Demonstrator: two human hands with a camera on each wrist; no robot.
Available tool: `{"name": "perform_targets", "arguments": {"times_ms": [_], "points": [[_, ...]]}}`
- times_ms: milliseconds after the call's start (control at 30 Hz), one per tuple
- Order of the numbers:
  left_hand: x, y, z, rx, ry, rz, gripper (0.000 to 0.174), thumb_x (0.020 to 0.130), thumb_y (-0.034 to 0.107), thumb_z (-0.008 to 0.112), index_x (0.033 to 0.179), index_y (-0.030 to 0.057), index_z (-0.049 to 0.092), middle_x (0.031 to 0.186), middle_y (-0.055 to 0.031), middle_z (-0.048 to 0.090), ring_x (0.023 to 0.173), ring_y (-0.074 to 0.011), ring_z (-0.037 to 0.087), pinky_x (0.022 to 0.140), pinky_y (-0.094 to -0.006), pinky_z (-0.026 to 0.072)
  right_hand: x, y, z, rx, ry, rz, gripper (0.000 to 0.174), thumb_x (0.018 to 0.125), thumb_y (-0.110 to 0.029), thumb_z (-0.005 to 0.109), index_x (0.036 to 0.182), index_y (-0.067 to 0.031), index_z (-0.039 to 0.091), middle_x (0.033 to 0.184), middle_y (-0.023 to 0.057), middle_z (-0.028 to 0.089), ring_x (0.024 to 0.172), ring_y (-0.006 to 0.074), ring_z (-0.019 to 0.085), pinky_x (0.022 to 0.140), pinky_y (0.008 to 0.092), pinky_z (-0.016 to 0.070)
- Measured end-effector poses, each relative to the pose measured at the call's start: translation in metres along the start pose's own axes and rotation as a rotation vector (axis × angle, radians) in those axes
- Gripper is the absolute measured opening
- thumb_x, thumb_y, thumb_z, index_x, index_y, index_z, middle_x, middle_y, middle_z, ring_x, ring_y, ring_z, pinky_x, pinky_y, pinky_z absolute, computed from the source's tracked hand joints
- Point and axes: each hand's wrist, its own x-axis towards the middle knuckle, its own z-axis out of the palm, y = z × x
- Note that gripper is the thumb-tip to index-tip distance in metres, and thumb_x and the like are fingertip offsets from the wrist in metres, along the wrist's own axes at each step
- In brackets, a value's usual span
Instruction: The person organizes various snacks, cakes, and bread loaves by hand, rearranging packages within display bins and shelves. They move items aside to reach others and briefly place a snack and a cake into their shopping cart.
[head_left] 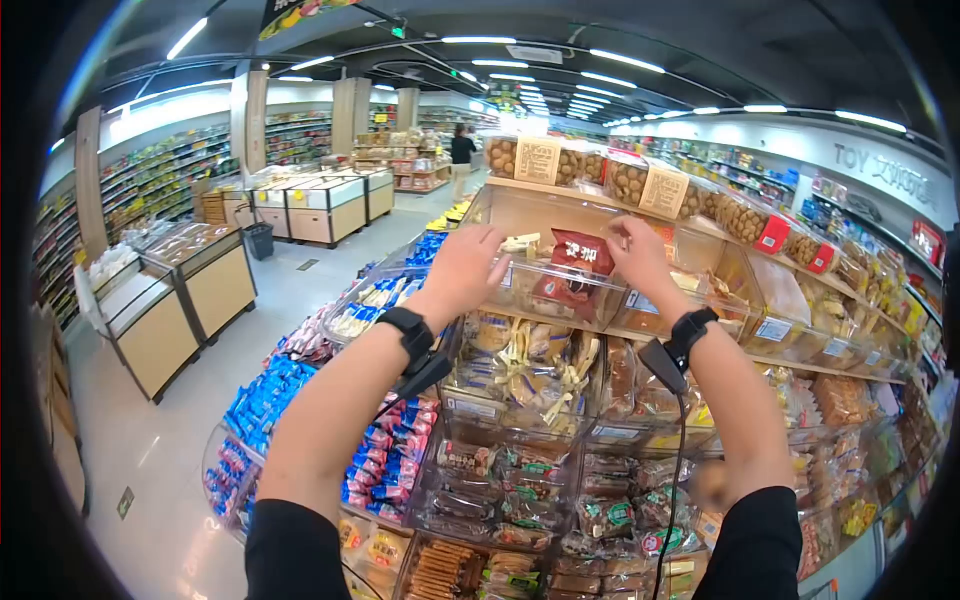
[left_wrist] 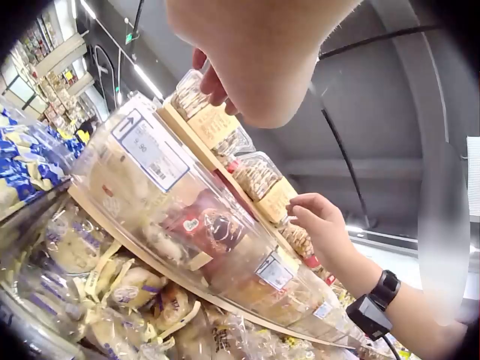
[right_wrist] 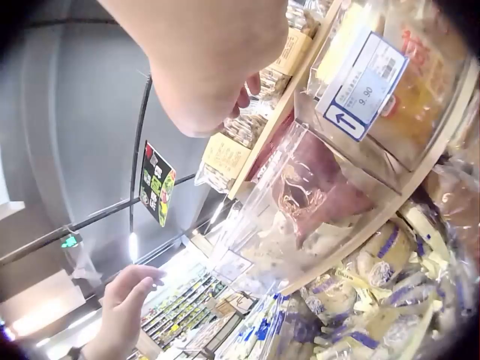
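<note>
A dark red snack bag (head_left: 578, 265) with white lettering leans upright inside a clear-fronted bin on the top tier of a display. My left hand (head_left: 465, 265) hovers over the left end of this bin, fingers loosely bent and holding nothing. Just right of the bag's upper corner is my right hand (head_left: 642, 258), its fingers bent and also holding nothing. The left wrist view shows that right hand (left_wrist: 326, 232) raised apart from the bag (left_wrist: 214, 225). Through the clear front, the right wrist view shows the bag (right_wrist: 307, 184) behind the plastic; my right fingertips are partly hidden there.
Clear boxes of round brown snacks (head_left: 640, 185) line the shelf above. Lower bins hold wrapped breads (head_left: 520, 370), dark packets (head_left: 610, 510) and blue packets (head_left: 270, 395). A price label (left_wrist: 150, 154) is fixed on the bin front. Counters (head_left: 165, 345) stand across the aisle, where a person (head_left: 462, 150) stands farther back.
</note>
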Motion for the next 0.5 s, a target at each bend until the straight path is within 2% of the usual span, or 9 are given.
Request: {"name": "perform_targets", "arguments": {"times_ms": [33,67,167,200,233,300,400,433,500], "points": [[0.005,-0.004,0.011,0.009,0.04,0.077,0.027,0.084,0.019,0.058,0.103,-0.0002,0.057,0.099,-0.0186,0.06,0.096,-0.0357,0.056,0.085,-0.0424,0.0439,0.006,0.007,0.01,-0.051,0.013,0.002,0.023,0.077,-0.012,0.065,0.097,-0.001,0.062,0.095,0.0171,0.064,0.09,0.0329,0.061,0.081,0.0388,0.0483],[0.007,-0.009,0.02,0.03,-0.078,0.015,0.032,0.086,0.021,0.056,0.109,-0.0007,0.053,0.105,-0.0194,0.058,0.101,-0.0358,0.053,0.089,-0.0423,0.0421,0.012,0.012,0.015,-0.138,-0.054,0.011,0.032,0.078,-0.018,0.066,0.105,-0.0017,0.062,0.102,0.0185,0.063,0.094,0.0345,0.06,0.084,0.0408,0.0476],[-0.003,-0.025,0.049,0.031,-0.222,-0.03,0.032,0.089,0.024,0.053,0.109,-0.0006,0.053,0.105,-0.0191,0.058,0.101,-0.0358,0.053,0.09,-0.0438,0.0412,0.021,0.023,0.034,-0.164,-0.171,0.18,0.032,0.078,-0.022,0.066,0.104,-0.0026,0.064,0.1,0.0177,0.065,0.093,0.0352,0.061,0.084,0.0415,0.0481],[-0.008,-0.028,0.052,0.002,-0.215,-0.016,0.04,0.089,0.028,0.052,0.117,-0.0006,0.049,0.114,-0.02,0.056,0.109,-0.0358,0.05,0.096,-0.0446,0.0382,0.025,0.028,0.037,-0.171,-0.173,0.178,0.032,0.078,-0.022,0.066,0.104,-0.0026,0.064,0.1,0.0177,0.065,0.093,0.0352,0.061,0.084,0.0415,0.0481],[-0.011,-0.029,0.056,0.0,-0.214,-0.017,0.04,0.089,0.028,0.052,0.117,-0.0006,0.049,0.114,-0.02,0.056,0.109,-0.0358,0.05,0.096,-0.0446,0.0382,0.027,0.032,0.041,-0.241,-0.273,0.23,0.03,0.078,-0.023,0.066,0.101,-0.0032,0.066,0.096,0.0178,0.066,0.091,0.0353,0.061,0.082,0.0417,0.0485],[-0.018,-0.026,0.061,0.068,-0.028,0.026,0.049,0.088,0.03,0.053,0.126,-0.0004,0.044,0.124,-0.0205,0.051,0.118,-0.0356,0.046,0.103,-0.0446,0.0335,0.029,0.034,0.05,-0.303,-0.384,0.289,0.028,0.078,-0.024,0.066,0.098,-0.0038,0.068,0.092,0.018,0.067,0.09,0.0353,0.062,0.081,0.0419,0.049],[-0.017,-0.03,0.06,0.032,-0.14,-0.008,0.055,0.089,0.034,0.052,0.13,-0.0004,0.041,0.13,-0.0204,0.048,0.125,-0.0347,0.041,0.106,-0.0439,0.0301,0.03,0.042,0.061,-0.098,-0.076,0.26,0.024,0.079,-0.026,0.066,0.088,-0.0037,0.068,0.085,0.0199,0.065,0.081,0.0354,0.063,0.073,0.0403,0.0489],[-0.015,-0.031,0.058,0.022,-0.152,0.004,0.055,0.09,0.035,0.051,0.13,-0.0004,0.041,0.13,-0.0203,0.048,0.124,-0.0348,0.042,0.106,-0.044,0.0304,0.033,0.045,0.064,-0.096,-0.086,0.269,0.024,0.079,-0.026,0.066,0.088,-0.0037,0.068,0.085,0.0199,0.065,0.081,0.0354,0.063,0.073,0.0403,0.0489],[-0.012,-0.033,0.055,0.014,-0.181,-0.001,0.057,0.09,0.039,0.05,0.131,-0.0012,0.041,0.131,-0.0207,0.047,0.124,-0.0354,0.042,0.106,-0.0437,0.0304,0.037,0.042,0.063,0.074,0.352,0.4,0.02,0.084,-0.022,0.064,0.084,-0.0013,0.066,0.077,0.0146,0.067,0.068,0.0279,0.063,0.067,0.0342,0.0482]]}}
